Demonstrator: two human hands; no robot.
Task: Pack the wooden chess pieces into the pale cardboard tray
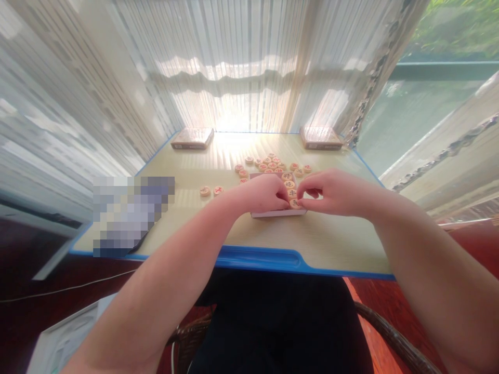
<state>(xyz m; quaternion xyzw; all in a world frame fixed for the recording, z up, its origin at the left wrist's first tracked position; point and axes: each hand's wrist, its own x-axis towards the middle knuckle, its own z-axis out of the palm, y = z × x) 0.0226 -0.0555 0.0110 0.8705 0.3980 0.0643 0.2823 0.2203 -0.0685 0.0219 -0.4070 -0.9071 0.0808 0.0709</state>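
Observation:
A shallow box (pixel 273 213) of Chinese chess pieces lies near the front of the table. Along its right side runs a column of round wooden pieces with black characters, the nearest one (pixel 295 203) at the front corner. My left hand (pixel 267 192) reaches over the box, covering its left part; its fingers are curled down and bunched, their tips partly hidden. From the right, my right hand (pixel 331 192) has thumb and forefinger at the edge of the nearest piece, its other fingers curled in. Loose red and black pieces (pixel 272 165) cluster just behind the box.
Two pieces, one black (pixel 205 191) and one red (pixel 219 190), lie left of the box. Two flat boxes, left (pixel 193 138) and right (pixel 320 137), sit at the table's back. A blurred-out object (pixel 132 215) is at left. The table (pixel 343 244) has a blue rim.

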